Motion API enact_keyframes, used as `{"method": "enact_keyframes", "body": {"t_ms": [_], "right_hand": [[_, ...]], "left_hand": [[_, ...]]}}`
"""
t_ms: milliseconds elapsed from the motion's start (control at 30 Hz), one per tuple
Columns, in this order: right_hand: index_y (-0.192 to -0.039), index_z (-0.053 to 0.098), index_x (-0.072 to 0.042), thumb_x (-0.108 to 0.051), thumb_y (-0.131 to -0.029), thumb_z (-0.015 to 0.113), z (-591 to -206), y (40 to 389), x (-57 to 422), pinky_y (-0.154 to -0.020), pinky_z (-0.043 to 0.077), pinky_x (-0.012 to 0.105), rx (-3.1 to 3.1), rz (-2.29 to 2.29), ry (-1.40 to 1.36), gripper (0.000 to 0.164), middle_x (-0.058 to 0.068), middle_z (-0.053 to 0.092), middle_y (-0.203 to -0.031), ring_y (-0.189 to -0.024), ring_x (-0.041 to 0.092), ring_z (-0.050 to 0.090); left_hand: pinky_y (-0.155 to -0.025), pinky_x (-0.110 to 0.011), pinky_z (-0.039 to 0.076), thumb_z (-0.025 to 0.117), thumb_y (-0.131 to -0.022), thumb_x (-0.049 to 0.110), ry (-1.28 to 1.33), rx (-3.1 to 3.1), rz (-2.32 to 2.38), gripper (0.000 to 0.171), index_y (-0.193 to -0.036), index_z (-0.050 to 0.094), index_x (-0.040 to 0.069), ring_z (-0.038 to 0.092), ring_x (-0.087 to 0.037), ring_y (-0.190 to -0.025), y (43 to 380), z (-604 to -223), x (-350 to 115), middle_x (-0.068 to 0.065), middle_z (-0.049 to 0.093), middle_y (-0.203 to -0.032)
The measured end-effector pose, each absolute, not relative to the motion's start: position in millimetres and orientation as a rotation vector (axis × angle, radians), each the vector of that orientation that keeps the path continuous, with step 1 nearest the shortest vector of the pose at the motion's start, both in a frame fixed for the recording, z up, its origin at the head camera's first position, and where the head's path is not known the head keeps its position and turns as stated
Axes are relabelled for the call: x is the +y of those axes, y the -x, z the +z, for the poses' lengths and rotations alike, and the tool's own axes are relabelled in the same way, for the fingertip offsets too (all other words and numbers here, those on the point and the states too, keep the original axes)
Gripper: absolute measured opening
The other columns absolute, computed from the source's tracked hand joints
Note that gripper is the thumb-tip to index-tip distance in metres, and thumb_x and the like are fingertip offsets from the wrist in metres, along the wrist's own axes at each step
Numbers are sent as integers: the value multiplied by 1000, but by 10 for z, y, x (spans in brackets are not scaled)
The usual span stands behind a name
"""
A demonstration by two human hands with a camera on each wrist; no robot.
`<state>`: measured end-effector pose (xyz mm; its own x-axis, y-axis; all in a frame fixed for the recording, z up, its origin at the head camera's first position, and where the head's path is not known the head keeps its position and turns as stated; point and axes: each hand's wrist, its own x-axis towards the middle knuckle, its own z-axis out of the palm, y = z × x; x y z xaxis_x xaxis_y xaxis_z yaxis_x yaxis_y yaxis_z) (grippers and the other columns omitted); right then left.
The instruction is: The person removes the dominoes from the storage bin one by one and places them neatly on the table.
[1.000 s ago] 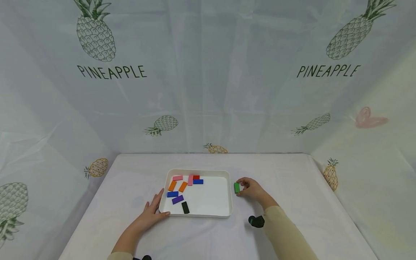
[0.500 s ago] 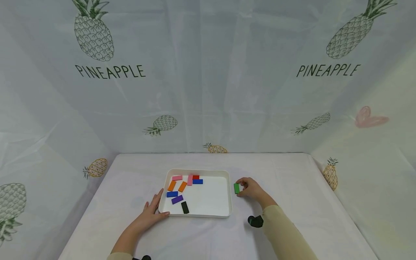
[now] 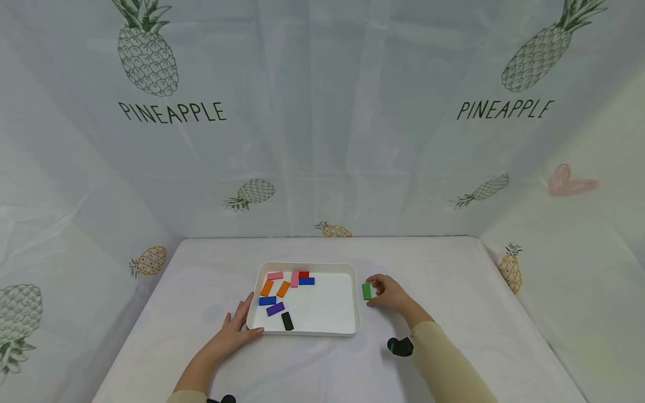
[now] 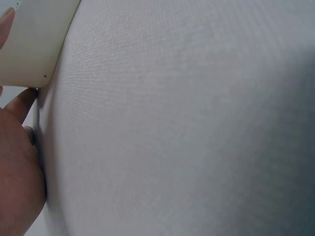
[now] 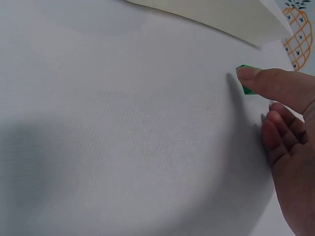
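Note:
A shallow white tray [image 3: 327, 305] lies on the cloth-covered table, with small coloured rectangular blocks in its left half. My left hand [image 3: 233, 337] rests at its near left corner, fairly straight fingers along the left side and thumb at the front edge. In the left wrist view the thumb [image 4: 6, 27] overlaps the tray wall [image 4: 34, 44]. Just right of the tray, my right hand [image 3: 394, 295] pinches a green block [image 3: 367, 291] between thumb and fingers. The right wrist view shows the thumb covering much of the green block [image 5: 250, 89], with the other fingers curled beneath.
Inside the tray are pink [image 3: 275, 276], red [image 3: 304, 275], orange [image 3: 267, 288], blue [image 3: 307, 281], purple [image 3: 275, 309] and black [image 3: 287, 321] blocks. Pineapple-printed cloth [image 3: 332, 145] hangs around the table's back and sides.
Both hands, the tray and the green block stay practically in place. The right forearm shifts very slightly to the right.

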<state>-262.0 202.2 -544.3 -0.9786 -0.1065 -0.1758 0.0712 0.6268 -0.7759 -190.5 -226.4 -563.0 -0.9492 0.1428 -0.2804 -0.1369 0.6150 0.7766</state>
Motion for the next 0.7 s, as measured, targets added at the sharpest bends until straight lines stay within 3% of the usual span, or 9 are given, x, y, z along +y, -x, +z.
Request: {"method": "enact_keyframes", "body": {"t_ms": [300,700], "right_hand": [[-125,61,-4,3,-74,81,-5165,2599,1926,-67,50,31,2607,-1392,27,56,15,58,-118,-85,21,55],[-125,60,-1,2,-77,80,-4845,2529,1407,-70,52,32,2517,-1463,330,52,21,57,-117,-91,22,56]], "left_hand": [[-112,-58,-14,78,-75,47,8,2526,1256,108,-158,14,22,-6,-35,-147,1903,-5646,-2274,-14,14,-161],[-113,-57,-13,77,-76,48,-18,2546,1252,106,-158,14,22,-4,-35,-148,1919,-5671,-2281,-13,15,-161]]}}
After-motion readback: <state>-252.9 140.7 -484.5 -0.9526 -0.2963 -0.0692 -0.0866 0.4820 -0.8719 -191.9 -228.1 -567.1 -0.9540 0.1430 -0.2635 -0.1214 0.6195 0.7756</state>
